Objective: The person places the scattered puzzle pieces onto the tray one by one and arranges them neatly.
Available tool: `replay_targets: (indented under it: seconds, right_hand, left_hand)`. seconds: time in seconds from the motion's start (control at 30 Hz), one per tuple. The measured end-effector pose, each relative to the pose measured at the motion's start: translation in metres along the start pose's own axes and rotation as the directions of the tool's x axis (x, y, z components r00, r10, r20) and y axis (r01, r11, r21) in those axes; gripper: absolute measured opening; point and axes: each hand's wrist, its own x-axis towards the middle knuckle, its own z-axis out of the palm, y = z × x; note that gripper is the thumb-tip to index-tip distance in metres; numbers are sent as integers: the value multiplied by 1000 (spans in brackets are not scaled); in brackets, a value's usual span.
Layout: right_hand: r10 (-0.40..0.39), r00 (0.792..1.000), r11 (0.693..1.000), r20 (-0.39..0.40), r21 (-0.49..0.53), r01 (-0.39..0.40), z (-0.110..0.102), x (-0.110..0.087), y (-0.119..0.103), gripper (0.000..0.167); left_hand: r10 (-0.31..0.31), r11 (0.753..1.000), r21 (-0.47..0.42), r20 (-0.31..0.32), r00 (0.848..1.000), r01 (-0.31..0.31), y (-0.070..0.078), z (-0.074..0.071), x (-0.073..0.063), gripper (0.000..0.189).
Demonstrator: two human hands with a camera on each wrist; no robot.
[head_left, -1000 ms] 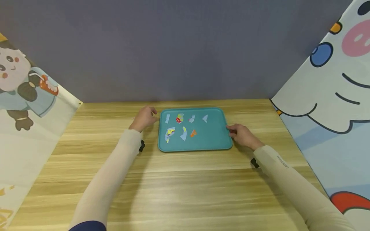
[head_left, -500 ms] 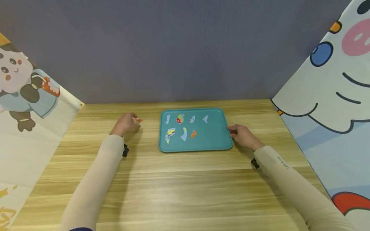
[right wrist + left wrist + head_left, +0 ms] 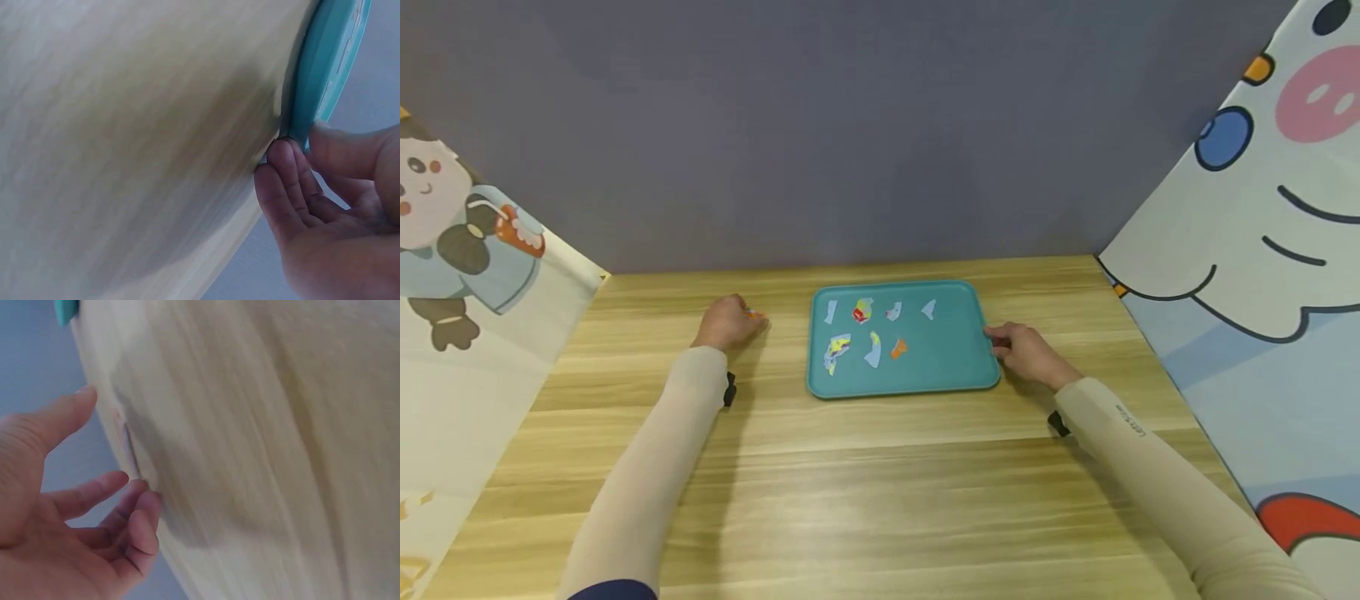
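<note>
A teal tray (image 3: 951,354) lies on the wooden table, bearing several flat, irregular printed pieces in pale blue, yellow, red and orange. My right hand (image 3: 1026,354) pinches its right edge, thumb on the rim and fingertips low against the outer side, as the right wrist view shows. Left of the tray, my left hand (image 3: 727,322) is low over the table beside a small flat piece with orange on it (image 3: 755,314). In the left wrist view this thin piece (image 3: 130,449) lies on the wood; thumb and fingers are spread apart, fingertips at its near end.
The table (image 3: 880,500) runs back to a grey partition (image 3: 880,133). Cartoon-printed panels stand at the left (image 3: 497,350) and the right (image 3: 1195,250). Bare wood surrounds the tray.
My left hand has left the tray's left edge and moved left to the small flat piece, then dropped closer over it. My right hand stays at the tray's right edge.
</note>
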Motion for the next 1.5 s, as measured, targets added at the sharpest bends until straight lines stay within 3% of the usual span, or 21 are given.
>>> replay_targets:
  seconds: [0.33, 0.6, 0.87, 1.17, 1.5]
  right_hand:
    - [6, 1000, 1000, -5, 0, -6, 3, 1, 1, 40]
    - [24, 1000, 1000, -6, -3, -24, 1, 0, 1, 41]
    - [29, 1000, 1000, -5, -7, -29, 1, 1, 0, 41]
    - [35, 999, 999, -6, -13, -35, 0, -1, 0, 41]
    - [41, 999, 999, 7, 1, -41, 0, -1, -1, 42]
  left_hand:
    - [16, 999, 48, -34, 999, -14, -2, 9, 11, 39]
    - [37, 998, 57, -25, 999, -36, 1, 9, 13, 35]
    - [46, 998, 44, -66, 997, -44, 2, 13, 12, 33]
    - [20, 999, 48, -119, 993, -14, 6, 17, 14, 26]
    - [-12, 997, 70, -100, 995, 19, 11, 19, 17, 26]
